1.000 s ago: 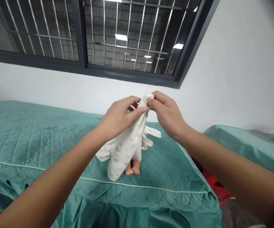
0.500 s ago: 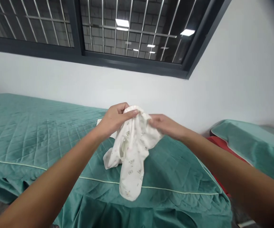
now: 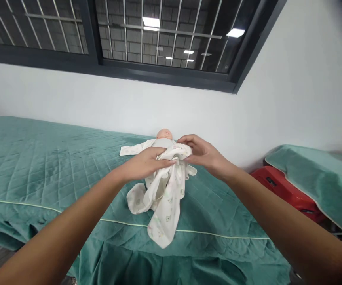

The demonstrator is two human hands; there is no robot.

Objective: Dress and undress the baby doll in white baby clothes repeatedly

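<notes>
White baby pants [image 3: 166,215] with small printed animals hang bunched from my hands, their two closed-foot legs drooping toward the bed's front edge. My left hand [image 3: 149,163] pinches the gathered waistband, thumb on top. At the other side of the bunched cloth, my right hand [image 3: 205,155] grips the edge between thumb and fingers. Just beyond lies a baby doll [image 3: 164,133] on its back, its bald head toward the wall. A white printed top [image 3: 133,149] is on it, one sleeve stretched out to the left. The pants and my hands hide the doll's lower body.
Under the doll spreads a quilted green bed cover [image 3: 70,166] with pale piping. A white wall [image 3: 105,103] and a dark-framed barred window [image 3: 165,73] stand behind. At the right is a red case-like object [image 3: 286,190], partly beneath another green cover [image 3: 316,170].
The pants' waistband has come down and toward me, uncovering the doll's head and top. My right hand has turned, its fingers now at the bunched edge.
</notes>
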